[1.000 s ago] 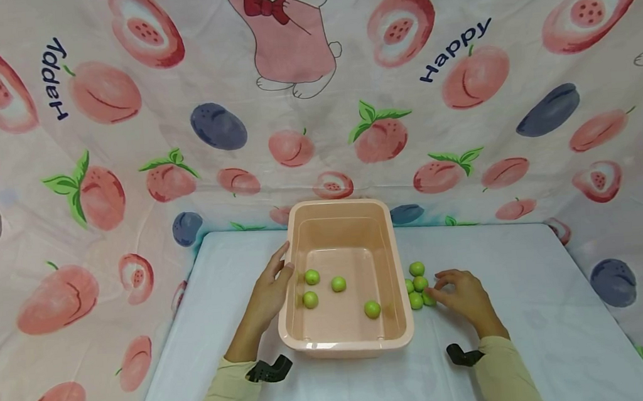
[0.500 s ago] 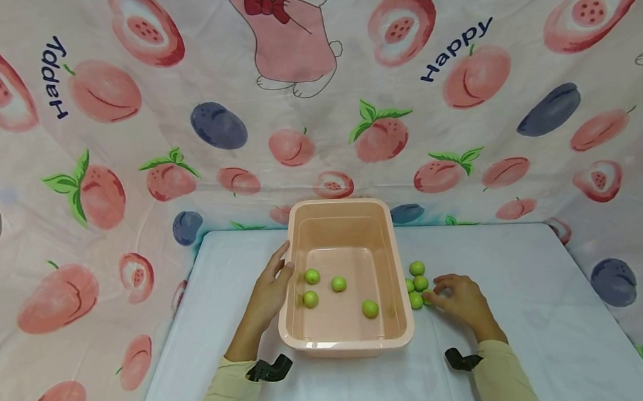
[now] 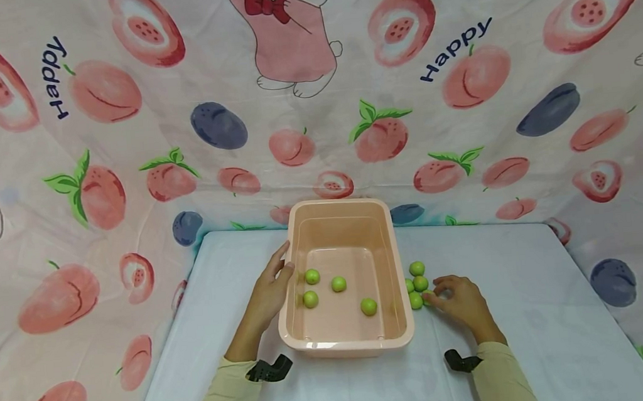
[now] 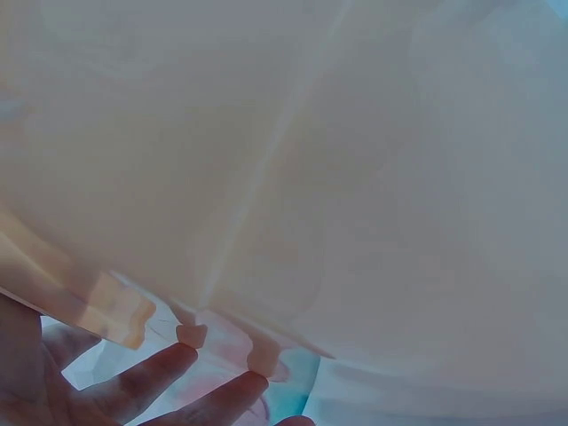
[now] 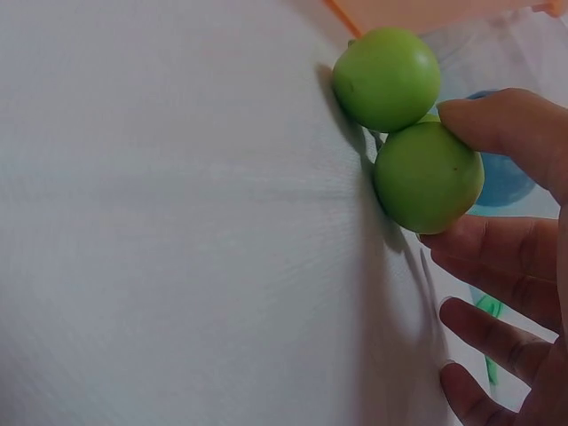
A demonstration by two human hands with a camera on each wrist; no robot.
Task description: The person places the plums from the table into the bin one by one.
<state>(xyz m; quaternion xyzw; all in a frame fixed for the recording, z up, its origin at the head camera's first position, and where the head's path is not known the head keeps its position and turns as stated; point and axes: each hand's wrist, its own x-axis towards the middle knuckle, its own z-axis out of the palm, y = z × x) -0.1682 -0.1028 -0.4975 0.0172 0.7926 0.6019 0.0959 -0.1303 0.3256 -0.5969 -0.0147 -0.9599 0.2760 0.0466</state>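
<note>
Left hand (image 3: 269,293) flat against the left outer wall of the peach-pink rectangular plastic tub (image 3: 303,252), fingers straight and relaxed, thumb near the rim; nothing gripped. From the left wrist view, fingertips (image 4: 177,359) extended under the tub's side, tub wall (image 4: 293,160) filling most of the view.

Right hand (image 3: 461,303) resting on the white table cover (image 3: 534,309) just right of the tub, thumb and fingers pinched round one small round green fruit (image 5: 428,176) at the near end of the loose cluster of green fruits (image 3: 418,283). From the right wrist view, pinched fruit down on the cover and touching a second green fruit (image 5: 386,78) beside it; hand (image 5: 506,266) curled, other fingers loosely bent below.

Cluster just outside the tub's right wall, touching or nearly touching it. Four more green fruits (image 3: 338,283) inside the tub on its floor: three towards the left side, one nearer the front right.

Pale yellow sleeves (image 3: 223,397) on both arms, black wrist mounts (image 3: 268,369) at the cuffs. Peach-and-rabbit printed cloth backdrop (image 3: 313,100) behind and to both sides of the table.
</note>
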